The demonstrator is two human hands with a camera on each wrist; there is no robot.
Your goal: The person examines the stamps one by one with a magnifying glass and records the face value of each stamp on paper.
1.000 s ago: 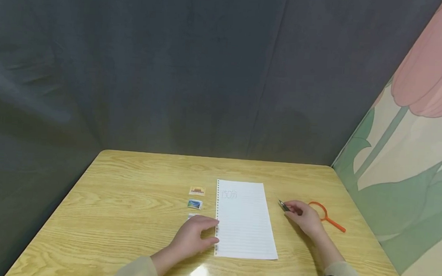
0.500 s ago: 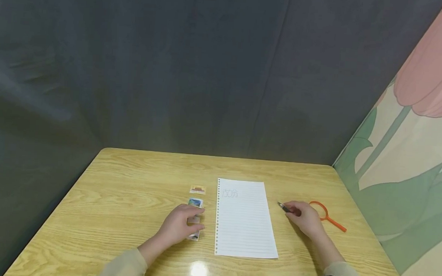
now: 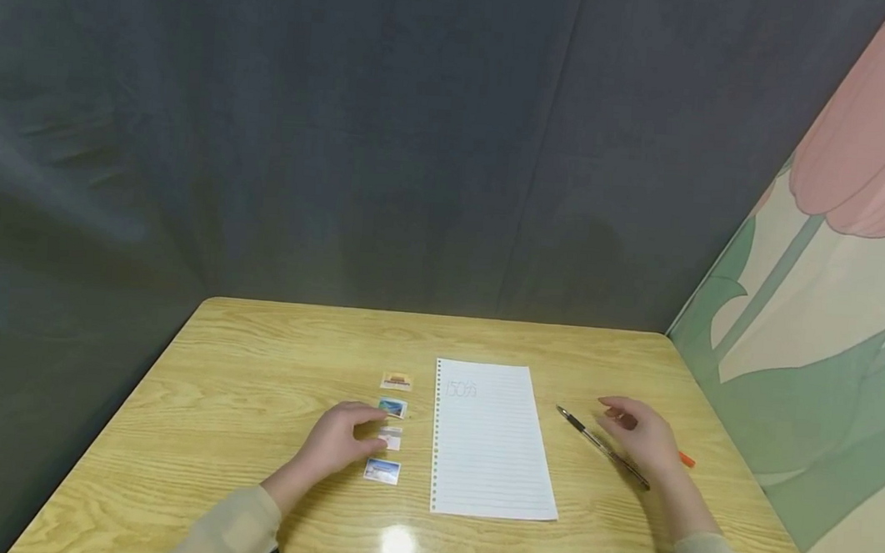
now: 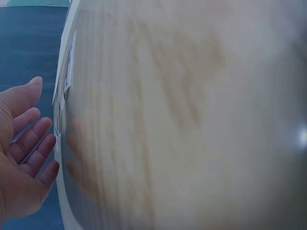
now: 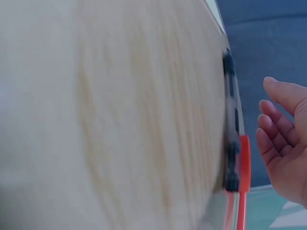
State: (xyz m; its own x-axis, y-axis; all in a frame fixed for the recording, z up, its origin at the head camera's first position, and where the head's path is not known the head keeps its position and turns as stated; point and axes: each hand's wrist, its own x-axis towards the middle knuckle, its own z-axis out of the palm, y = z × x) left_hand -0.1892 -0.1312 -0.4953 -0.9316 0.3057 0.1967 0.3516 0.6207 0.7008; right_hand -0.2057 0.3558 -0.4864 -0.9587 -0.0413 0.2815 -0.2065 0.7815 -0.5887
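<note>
My left hand (image 3: 332,439) hovers with relaxed fingers at the left side of a column of several small picture stamps. Its fingertips partly overlap a blue-green stamp (image 3: 394,406) and a pale stamp (image 3: 392,438); nothing is held. The left wrist view shows that hand (image 4: 24,153) with loosely bent, bare fingers. My right hand (image 3: 644,437), loosely curled and holding nothing, is just right of a clear-barrelled pen (image 3: 590,439) lying slanted on the table. Beneath that hand lies an orange magnifying glass (image 3: 686,460), mostly hidden; its orange part (image 5: 244,163) shows beside the pen (image 5: 231,120) in the right wrist view.
A lined sheet (image 3: 493,454) with punched holes lies between the hands, "150" and another mark written near its top. A yellow stamp (image 3: 396,381) tops the column and a blue one (image 3: 382,471) ends it. Dark cloth (image 3: 419,142) hangs behind the wooden table (image 3: 257,367).
My right hand has let go of the pen, leaving it on the table, and moved right over the magnifying glass. My left hand has moved left from the sheet's edge to beside the stamps.
</note>
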